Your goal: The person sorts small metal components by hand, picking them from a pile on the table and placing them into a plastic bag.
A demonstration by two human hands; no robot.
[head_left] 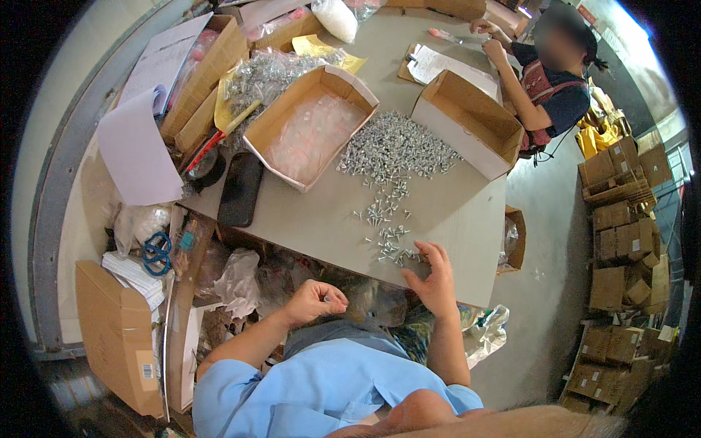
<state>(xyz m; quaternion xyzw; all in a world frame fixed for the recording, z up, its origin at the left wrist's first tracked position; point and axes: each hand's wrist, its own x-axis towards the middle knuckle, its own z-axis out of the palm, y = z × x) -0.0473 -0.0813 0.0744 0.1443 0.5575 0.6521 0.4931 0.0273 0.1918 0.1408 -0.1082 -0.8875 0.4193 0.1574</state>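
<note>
A large heap of small silver screws [391, 146] lies on the grey table [307, 233], with a narrow trail of them running toward the near edge. My right hand [434, 281] is at that edge beside the closest screws [394, 253], thumb and fingers apart. In front of my body, just off the table, my left hand [314, 302] is closed with its fingertips pinched; whatever they hold is too small to make out. Left of the heap stands an open cardboard box [312, 175] containing clear plastic bags [314, 135].
Another open box [467, 124] sits right of the heap. A dark phone [241, 188] lies at the table's left, near blue-handled scissors [156, 253] and papers [139, 153]. Across the table a person [548, 95] works beside a clipboard [449, 69]. Cartons [621, 241] are stacked at far right.
</note>
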